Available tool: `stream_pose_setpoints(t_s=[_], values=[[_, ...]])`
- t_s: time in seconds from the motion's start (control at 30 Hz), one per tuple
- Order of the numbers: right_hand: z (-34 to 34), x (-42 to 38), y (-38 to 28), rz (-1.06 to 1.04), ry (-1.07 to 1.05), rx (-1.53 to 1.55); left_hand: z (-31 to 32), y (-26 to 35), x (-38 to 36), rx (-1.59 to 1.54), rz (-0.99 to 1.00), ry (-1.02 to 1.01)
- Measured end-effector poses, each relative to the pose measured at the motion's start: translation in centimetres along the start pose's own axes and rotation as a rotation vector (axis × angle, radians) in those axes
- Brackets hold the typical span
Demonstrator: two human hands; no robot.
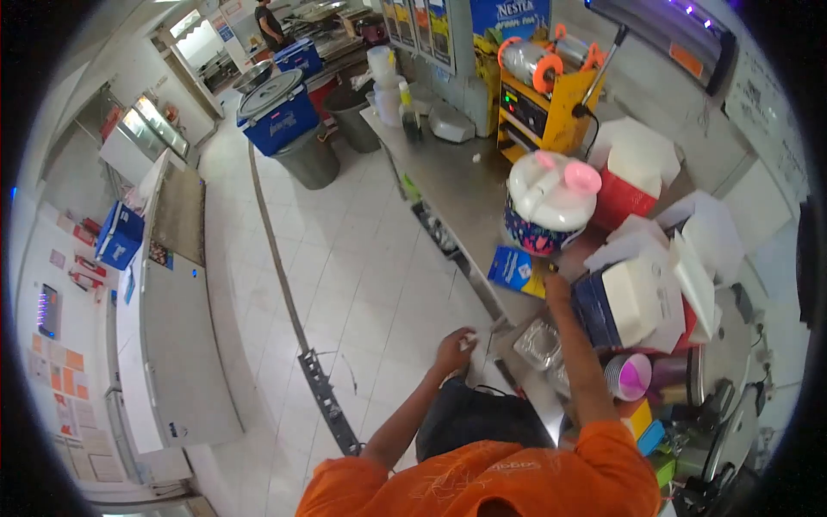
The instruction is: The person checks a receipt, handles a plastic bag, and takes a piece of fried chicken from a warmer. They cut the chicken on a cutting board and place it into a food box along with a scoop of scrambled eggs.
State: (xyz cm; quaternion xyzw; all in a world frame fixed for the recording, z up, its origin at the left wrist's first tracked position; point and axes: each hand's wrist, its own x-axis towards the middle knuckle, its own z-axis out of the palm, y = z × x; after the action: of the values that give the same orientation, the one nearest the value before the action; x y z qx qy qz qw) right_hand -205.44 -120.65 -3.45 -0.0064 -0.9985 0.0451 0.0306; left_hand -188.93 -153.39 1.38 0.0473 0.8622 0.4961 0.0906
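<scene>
On our worktop (458, 177) we count one blue-and-yellow packet (515, 270), just beside our right hand (556, 283), and one white-lidded pot (550, 207); our right and left hand (454, 351) fingers' state, we cannot tell.

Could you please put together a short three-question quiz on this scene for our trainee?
1. Which of the person's hands is nearer the blue-and-yellow packet?
2. True or false: the floral container stands on the floor.
3. Fill in: the rack beyond the container is mostly ____.

Key:
1. The right hand.
2. False; it stands on the counter.
3. Yellow.
</scene>
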Motion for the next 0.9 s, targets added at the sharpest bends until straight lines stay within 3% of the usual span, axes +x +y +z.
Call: stream_pose_setpoints(t_s=[0.07, 0.13, 0.17, 0.23, 0.37, 0.43, 0.5, 0.57, 0.63, 0.67, 0.73, 0.77, 0.8, 0.83, 0.87, 0.9], values=[[-2.0, -1.1, -0.9, 0.0, -0.037, 0.024, 3.6, 1.1, 7.2, 0.064, 0.442, 0.057], [-3.8, -1.2, -1.8, 0.012, -0.061, 0.046, 4.8, 5.7, 12.6, 0.175, 0.447, -0.189], [-4.8, -1.5, -2.7, 0.035, 0.005, 0.145, 5.8, 6.8, 15.1, 0.167, 0.456, -0.19], [-5.3, -1.9, -3.2, 0.036, 0.054, 0.275, 8.0, 7.2, 18.1, 0.313, 0.739, -0.023], [-8.1, -2.5, -4.6, 0.077, 0.057, 0.366, 9.9, 6.4, 20.8, 0.417, 0.608, -0.179], [-8.5, -2.4, -4.1, 0.108, 0.165, 0.372, 11.1, 4.2, 21.8, 0.377, 0.652, -0.158], [-10.4, -3.0, -4.2, 0.281, 0.231, 0.443, 12.4, 3.2, 22.5, 0.212, 0.676, -0.108], [-13.1, -4.0, -4.5, 0.246, 0.604, 0.556, 11.4, 4.8, 21.6, 0.268, 0.62, -0.207], [-19.0, -5.1, -6.4, 0.293, 0.816, 0.61, 10.9, 5.8, 20.5, 0.385, 0.746, -0.072], [-20.9, -5.6, -6.6, 0.342, 0.824, 0.585, 10.8, 6.5, 20.4, 0.37, 0.769, -0.12], [-23.6, -7.4, -7.0, 0.438, 0.918, 0.854, 10.7, 7.1, 20.2, 0.599, 0.636, -0.166], [-24.7, -8.5, -7.1, 0.487, 0.85, 1.09, 10.7, 5.4, 21.2, 0.595, 0.654, -0.202], [-25.0, -9.8, -6.9, 0.519, 0.862, 1.075, 11.2, 2.8, 22.7, 0.327, 0.732, -0.343], [-25.2, -11.0, -6.7, 0.527, 0.804, 1.266, 12.0, 1.5, 23.2, 0.054, 0.79, -0.476], [-25.1, -12.1, -6.5, 0.525, 0.743, 1.46, 9.3, 7.7, 20.6, -0.413, 0.494, -0.511], [-24.9, -13.0, -6.7, 0.596, 0.765, 1.468, 6.8, 11.2, 18.7, -0.877, 0.264, -0.627]])
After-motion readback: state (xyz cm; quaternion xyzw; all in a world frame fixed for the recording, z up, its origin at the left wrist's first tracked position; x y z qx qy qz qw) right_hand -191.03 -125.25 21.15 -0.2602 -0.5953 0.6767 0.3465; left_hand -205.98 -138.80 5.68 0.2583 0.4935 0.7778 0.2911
